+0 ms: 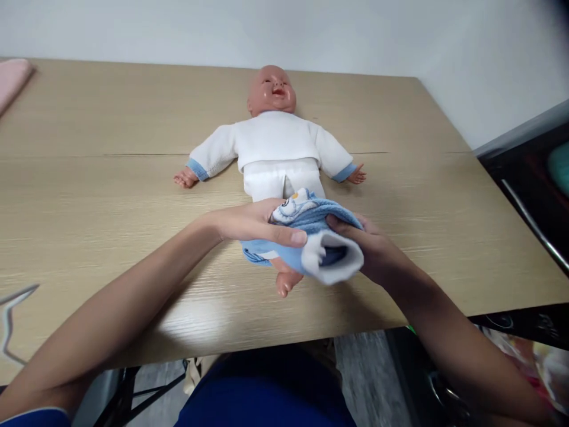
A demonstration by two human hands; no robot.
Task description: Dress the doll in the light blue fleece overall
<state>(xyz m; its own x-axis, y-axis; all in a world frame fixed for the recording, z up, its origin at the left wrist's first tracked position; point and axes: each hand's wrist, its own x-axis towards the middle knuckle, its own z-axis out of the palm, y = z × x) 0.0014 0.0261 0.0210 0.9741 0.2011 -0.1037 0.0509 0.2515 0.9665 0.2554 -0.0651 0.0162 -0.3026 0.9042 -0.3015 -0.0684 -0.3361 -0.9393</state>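
A baby doll in a white top with blue cuffs and white bottoms lies on its back, head at the far side, arms spread. Over its lower legs are light blue baby pants with a white cuff and a printed pattern. My left hand grips the bunched cloth from the left, thumb along the top. On the other side, my right hand holds the fabric, with its thumb tucked into the folds. The white cuff opens toward me. One bare doll foot shows below the cloth; the other is hidden.
The doll lies on a light wooden table against a white wall. Pink cloth rests at the far left. A thin white bent object sits at the near left edge. Dark items stand beyond the right edge.
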